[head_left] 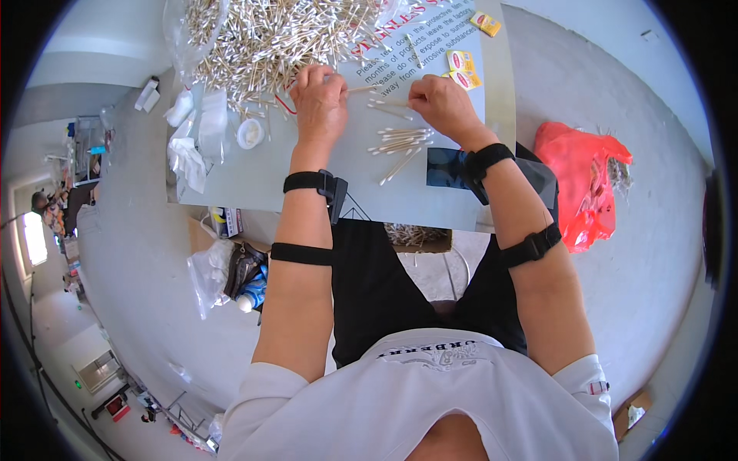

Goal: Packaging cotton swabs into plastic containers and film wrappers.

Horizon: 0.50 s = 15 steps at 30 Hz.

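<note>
Wooden cotton swabs [400, 142] lie loose; left hand [319, 104] and right hand [442, 104] fingers each pinch one.

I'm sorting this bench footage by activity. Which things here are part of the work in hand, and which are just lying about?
In the work:
- left hand at the big heap of cotton swabs
- right hand pinching swabs
- small sorted row of swabs

Lying about:
- round white lid
- clear plastic bags
- small yellow packets
- red plastic bag on the floor

White short-sleeved shirt, black trousers, black straps on both forearms.
</note>
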### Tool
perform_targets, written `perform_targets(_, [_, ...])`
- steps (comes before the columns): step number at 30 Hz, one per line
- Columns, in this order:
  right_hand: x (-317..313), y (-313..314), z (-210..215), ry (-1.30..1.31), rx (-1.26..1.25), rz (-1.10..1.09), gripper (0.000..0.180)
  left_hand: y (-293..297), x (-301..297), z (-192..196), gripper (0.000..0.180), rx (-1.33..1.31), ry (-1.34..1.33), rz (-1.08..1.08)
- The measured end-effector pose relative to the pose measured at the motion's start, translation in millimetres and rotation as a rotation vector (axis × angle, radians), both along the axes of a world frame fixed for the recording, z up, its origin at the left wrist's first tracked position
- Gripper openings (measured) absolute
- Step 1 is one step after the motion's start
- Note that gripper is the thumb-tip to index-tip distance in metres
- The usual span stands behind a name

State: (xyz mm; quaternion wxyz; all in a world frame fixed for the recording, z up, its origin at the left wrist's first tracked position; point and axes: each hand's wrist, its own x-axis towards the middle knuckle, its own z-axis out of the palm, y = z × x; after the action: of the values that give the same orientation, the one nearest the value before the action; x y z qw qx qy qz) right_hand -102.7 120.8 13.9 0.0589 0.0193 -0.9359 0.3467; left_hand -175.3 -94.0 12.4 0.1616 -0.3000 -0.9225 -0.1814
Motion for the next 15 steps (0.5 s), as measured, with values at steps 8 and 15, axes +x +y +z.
perform_targets(8, [-3, -3, 4, -0.086, -0.089, -0.069, 0.006, 13, 30, 2, 0.031, 0.116, -0.023, 0.021])
perform_targets(15, [-2, -5, 1, -0.078, -0.128, -0.134, 0.009, 23, 44, 3, 0.028, 0.142, -0.113, -0.008])
